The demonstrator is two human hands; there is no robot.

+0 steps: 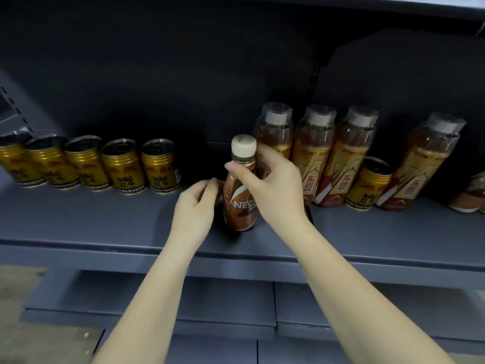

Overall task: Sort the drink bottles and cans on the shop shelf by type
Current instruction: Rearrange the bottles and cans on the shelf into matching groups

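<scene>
Coffee bottle upright near shelf front edge; right hand fingers gripping neck, left hand fingers curled beside.

the brown coffee bottle reads "nesc". gold cans show "红牛". amber bottles carry "东鹏" on red.

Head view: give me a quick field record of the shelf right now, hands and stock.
right hand: grips coffee bottle near its neck
left hand: at the bottle's left side, contact unclear
gold cans, left row: five, upright
stray gold can: among the tall bottles
tall amber bottles: four, right of centre
shelf: grey metal
</scene>
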